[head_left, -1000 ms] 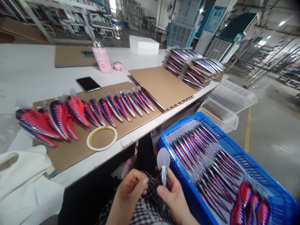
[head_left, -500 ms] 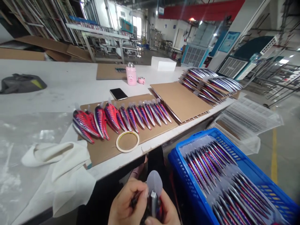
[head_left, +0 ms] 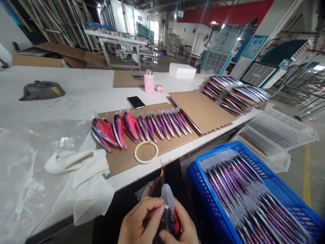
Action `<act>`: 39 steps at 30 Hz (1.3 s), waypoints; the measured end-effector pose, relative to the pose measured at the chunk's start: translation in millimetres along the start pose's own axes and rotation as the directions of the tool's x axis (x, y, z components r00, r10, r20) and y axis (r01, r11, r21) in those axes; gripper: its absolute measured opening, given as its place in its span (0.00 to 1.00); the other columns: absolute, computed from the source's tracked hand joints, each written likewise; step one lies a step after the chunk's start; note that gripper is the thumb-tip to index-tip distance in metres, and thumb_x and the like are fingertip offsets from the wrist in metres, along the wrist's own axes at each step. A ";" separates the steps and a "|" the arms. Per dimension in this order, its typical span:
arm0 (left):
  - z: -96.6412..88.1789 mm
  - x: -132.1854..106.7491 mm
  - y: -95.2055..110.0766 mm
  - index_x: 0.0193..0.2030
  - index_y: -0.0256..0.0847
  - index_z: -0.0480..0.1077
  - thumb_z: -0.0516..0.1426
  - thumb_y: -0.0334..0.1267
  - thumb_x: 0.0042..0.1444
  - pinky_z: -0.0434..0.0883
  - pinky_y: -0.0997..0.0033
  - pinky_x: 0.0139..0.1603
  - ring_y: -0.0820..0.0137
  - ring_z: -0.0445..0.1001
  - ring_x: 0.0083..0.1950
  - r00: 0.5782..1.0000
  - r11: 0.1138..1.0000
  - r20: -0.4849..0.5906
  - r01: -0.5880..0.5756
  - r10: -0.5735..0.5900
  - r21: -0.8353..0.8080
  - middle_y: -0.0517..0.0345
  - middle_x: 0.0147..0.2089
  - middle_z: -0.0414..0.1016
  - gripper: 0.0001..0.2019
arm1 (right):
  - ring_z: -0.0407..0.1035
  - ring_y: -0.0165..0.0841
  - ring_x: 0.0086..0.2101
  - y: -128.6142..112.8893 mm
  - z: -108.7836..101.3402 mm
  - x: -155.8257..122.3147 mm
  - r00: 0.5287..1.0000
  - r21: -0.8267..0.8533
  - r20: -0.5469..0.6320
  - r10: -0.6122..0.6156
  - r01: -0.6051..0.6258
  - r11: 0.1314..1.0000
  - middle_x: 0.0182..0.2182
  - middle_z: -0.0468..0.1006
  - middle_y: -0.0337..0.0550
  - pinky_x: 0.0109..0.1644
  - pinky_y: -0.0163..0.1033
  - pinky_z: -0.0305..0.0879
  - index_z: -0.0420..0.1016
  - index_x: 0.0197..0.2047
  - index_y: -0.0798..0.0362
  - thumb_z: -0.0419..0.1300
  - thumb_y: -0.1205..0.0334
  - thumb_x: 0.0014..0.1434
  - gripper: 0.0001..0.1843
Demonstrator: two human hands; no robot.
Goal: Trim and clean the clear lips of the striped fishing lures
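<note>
My right hand (head_left: pixel 185 223) is wrapped round a fishing lure (head_left: pixel 170 218) with a dark and red body, held low in front of my lap. A clear rounded lip (head_left: pixel 168 196) sticks up from it. My left hand (head_left: pixel 143 220) pinches thumb and forefinger at a small whitish bit by the base of the lip; what it is I cannot make out. The left hand's other fingers are curled and partly hidden. On the table, a row of similar lures (head_left: pixel 144 127) lies on a cardboard sheet (head_left: pixel 122 166), behind a thin roll of tape (head_left: pixel 138 159).
At right stands a blue crate (head_left: pixel 215 203) with rows of lures. Cardboard sheets (head_left: pixel 200 108) and stacked lures (head_left: pixel 236 88) lie behind it. A white cloth (head_left: pixel 88 176) hangs over the table edge at left. A phone (head_left: pixel 135 102) and a pink bottle (head_left: pixel 149 83) stand farther back.
The view has swung slightly left, so the table things sit farther right. The lure has turned in my right hand: its lip is now seen more edge-on and more red shows.
</note>
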State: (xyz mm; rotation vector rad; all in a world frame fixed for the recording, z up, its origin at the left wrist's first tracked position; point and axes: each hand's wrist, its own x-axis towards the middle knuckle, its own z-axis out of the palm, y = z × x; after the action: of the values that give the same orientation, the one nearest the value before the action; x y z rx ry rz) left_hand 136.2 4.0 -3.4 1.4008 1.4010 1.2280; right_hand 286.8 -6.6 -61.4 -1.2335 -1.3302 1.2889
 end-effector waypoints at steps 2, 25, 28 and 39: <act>-4.3 1.6 0.5 0.38 0.48 0.75 0.59 0.35 0.57 0.73 0.83 0.36 0.73 0.78 0.33 0.999 0.998 0.011 -0.041 0.041 0.041 0.65 0.33 0.77 0.04 | 0.72 0.43 0.51 -1.1 0.0 1.0 0.999 -0.014 0.012 -0.033 0.033 0.999 0.52 0.78 0.42 0.57 0.40 0.67 0.73 0.55 0.46 0.65 0.72 0.39 0.37; 5.0 -0.4 -4.3 0.32 0.43 0.74 0.59 0.39 0.54 0.72 0.79 0.31 0.72 0.74 0.29 0.980 0.981 -0.114 0.151 -0.166 -0.125 0.62 0.30 0.73 0.04 | 0.71 0.43 0.51 -22.5 12.2 0.9 0.999 -0.188 -0.043 0.025 -0.033 0.982 0.50 0.79 0.37 0.58 0.38 0.64 0.75 0.53 0.45 0.63 0.77 0.35 0.38; -1.4 1.7 -8.2 0.38 0.45 0.75 0.59 0.38 0.56 0.74 0.76 0.35 0.70 0.75 0.33 0.983 0.967 -0.018 0.175 -0.181 -0.185 0.59 0.38 0.74 0.05 | 0.71 0.44 0.52 -24.8 12.4 1.9 0.998 -0.149 -0.017 0.064 -0.066 0.987 0.50 0.79 0.37 0.58 0.39 0.64 0.75 0.53 0.46 0.63 0.77 0.35 0.39; -13.4 2.8 -22.7 0.41 0.50 0.76 0.61 0.32 0.55 0.73 0.76 0.36 0.74 0.71 0.33 0.981 0.892 0.171 0.161 -0.096 -0.422 0.61 0.40 0.70 0.09 | 0.73 0.42 0.47 -28.5 8.2 5.6 0.994 -0.004 0.054 0.096 -0.096 0.995 0.45 0.81 0.41 0.52 0.39 0.67 0.73 0.54 0.50 0.63 0.72 0.40 0.34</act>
State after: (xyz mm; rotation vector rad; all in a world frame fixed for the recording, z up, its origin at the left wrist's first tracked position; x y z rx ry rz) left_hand 117.8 7.2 -22.2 1.0448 1.0196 1.2311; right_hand 275.9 -1.0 -33.8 -1.2848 -1.3242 1.3982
